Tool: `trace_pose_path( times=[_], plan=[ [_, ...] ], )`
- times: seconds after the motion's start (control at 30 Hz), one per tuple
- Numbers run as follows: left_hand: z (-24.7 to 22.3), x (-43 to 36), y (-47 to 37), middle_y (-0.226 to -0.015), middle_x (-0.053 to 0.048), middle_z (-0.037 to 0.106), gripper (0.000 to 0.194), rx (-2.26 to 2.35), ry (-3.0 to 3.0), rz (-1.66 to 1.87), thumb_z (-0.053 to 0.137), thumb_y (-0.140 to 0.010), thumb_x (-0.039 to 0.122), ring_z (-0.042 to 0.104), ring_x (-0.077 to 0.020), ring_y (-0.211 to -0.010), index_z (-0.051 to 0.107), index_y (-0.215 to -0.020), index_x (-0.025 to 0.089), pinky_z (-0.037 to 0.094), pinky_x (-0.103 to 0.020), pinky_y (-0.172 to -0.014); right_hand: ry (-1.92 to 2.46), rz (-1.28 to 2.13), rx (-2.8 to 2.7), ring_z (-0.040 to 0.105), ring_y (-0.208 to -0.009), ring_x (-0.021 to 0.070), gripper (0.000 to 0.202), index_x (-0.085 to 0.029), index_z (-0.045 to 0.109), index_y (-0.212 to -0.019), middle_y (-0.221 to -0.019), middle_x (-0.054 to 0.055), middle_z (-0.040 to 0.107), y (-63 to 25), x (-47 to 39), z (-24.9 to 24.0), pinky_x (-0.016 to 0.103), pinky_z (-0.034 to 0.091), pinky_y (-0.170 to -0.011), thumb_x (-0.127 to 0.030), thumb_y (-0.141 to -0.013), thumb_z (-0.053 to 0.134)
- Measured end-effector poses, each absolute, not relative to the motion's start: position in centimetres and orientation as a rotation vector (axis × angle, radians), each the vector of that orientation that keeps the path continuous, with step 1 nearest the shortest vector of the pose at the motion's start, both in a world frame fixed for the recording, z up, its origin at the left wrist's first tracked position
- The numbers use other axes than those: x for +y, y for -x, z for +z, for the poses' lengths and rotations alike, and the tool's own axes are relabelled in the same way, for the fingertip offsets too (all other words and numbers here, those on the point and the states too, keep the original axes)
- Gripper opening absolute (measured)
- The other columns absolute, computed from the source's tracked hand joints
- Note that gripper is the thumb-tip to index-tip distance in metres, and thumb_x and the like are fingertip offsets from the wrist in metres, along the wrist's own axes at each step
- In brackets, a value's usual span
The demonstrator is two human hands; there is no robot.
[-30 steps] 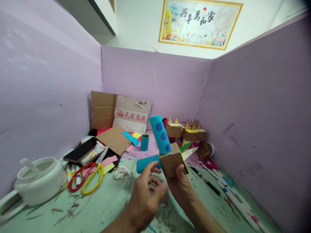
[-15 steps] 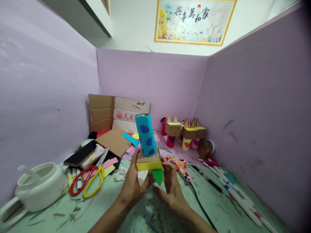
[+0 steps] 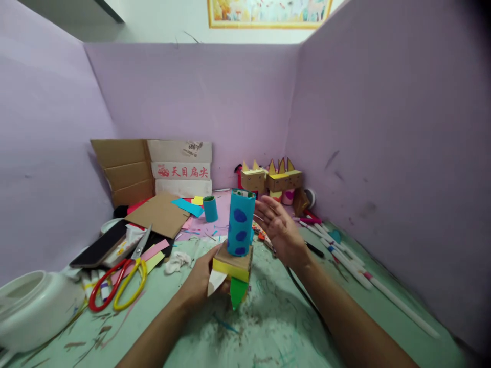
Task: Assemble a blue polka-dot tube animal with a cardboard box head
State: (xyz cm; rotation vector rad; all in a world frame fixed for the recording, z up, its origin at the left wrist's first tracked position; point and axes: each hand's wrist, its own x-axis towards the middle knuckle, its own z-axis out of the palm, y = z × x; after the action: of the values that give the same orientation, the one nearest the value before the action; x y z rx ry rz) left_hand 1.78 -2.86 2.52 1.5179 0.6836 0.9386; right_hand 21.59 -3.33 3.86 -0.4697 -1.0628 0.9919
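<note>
My left hand (image 3: 201, 278) grips a small cardboard box (image 3: 230, 265) with a yellow band along its side. Upright on the box stands a blue paper tube (image 3: 240, 225) with dark blue spots; its top end is open. A white pointed flap (image 3: 216, 282) and a green pointed flap (image 3: 238, 292) hang below the box. My right hand (image 3: 282, 230) is raised just right of the tube, fingers stretched out and holding nothing; I cannot tell whether its fingertips touch the tube. Behind that hand, a flower-patterned tool (image 3: 264, 236) with a black cord is partly hidden.
Red-and-yellow scissors (image 3: 121, 278), a phone (image 3: 100, 244) and a white pot (image 3: 36, 306) lie left. A short blue tube (image 3: 210, 209) and flat cardboard (image 3: 161, 213) sit farther back. Several cardboard-headed figures (image 3: 282, 181) stand at the back; white markers (image 3: 347, 260) lie right.
My right hand has let go of the box and moved up beside the tube. My left hand keeps hold of the box. The view has tilted down and turned right; a short blue tube now shows.
</note>
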Motion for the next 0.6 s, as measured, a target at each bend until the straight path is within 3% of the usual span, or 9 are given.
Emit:
trace_pose_path(
  times=[0.1, 0.17, 0.3, 0.43, 0.6],
  plan=[
    [2.3, -2.7, -2.1, -0.096, -0.008, 0.069, 0.064, 0.696, -1.623, 0.809, 0.077, -0.053, 0.029, 0.06, -0.0295, -0.091, 0.061, -0.114, 0.02, 0.05, -0.038, -0.078, 0.465, 0.987, -1.145, 0.05, -0.116, 0.0259, 0.077, -0.029, 0.043, -0.123, -0.131, 0.008, 0.05, -22.1, -3.6, 4.8, 0.043, 0.039, -0.096, -0.056, -0.059, 0.074],
    [1.9, -2.5, -2.1, -0.097, -0.007, 0.069, 0.07, 0.715, -1.623, 0.759, 0.077, -0.052, 0.027, 0.06, -0.0304, -0.092, 0.058, -0.119, 0.019, 0.05, -0.037, -0.077, 0.488, 0.957, -1.195, 0.05, -0.116, 0.027, 0.078, -0.032, 0.041, -0.124, -0.133, 0.008, 0.047, -22.4, -3.5, 5.7, 0.044, 0.042, -0.093, -0.059, -0.058, 0.073],
    [1.4, -2.3, -2.1, -0.115, -0.01, 0.064, 0.08, 0.733, -1.538, 0.769, 0.079, -0.05, 0.023, 0.057, -0.0322, -0.104, 0.053, -0.124, 0.017, 0.048, -0.037, -0.085, 0.548, 0.908, -1.305, 0.047, -0.118, 0.0274, 0.063, -0.03, 0.048, -0.119, -0.127, 0.008, 0.051, -22.7, -2.5, 8.0, 0.042, 0.044, -0.09, -0.057, -0.066, 0.068],
    [1.2, -2.4, -2.0, -0.122, -0.012, 0.059, 0.082, 0.725, -1.391, 0.84, 0.081, -0.051, 0.028, 0.056, -0.0328, -0.107, 0.05, -0.126, 0.016, 0.046, -0.039, -0.089, 0.625, 0.91, -1.448, 0.059, -0.1, 0.0253, 0.052, -0.029, 0.055, -0.113, -0.117, 0.007, 0.058, -22.0, -1.6, 10.1, 0.042, 0.048, -0.084, -0.051, -0.069, 0.068],
    [0.4, -2.0, -2.1, -0.129, -0.014, 0.054, 0.083, 0.721, -1.293, 0.937, 0.081, -0.049, 0.018, 0.051, -0.0317, -0.116, 0.048, -0.125, 0.013, 0.044, -0.036, -0.094, 0.994, 0.523, -1.661, 0.062, -0.087, 0.021, 0.03, -0.023, 0.067, -0.095, -0.094, 0.005, 0.068, -20.9, -2.1, 11.7, 0.033, 0.047, -0.073, -0.046, -0.076, 0.062]
  ],
)
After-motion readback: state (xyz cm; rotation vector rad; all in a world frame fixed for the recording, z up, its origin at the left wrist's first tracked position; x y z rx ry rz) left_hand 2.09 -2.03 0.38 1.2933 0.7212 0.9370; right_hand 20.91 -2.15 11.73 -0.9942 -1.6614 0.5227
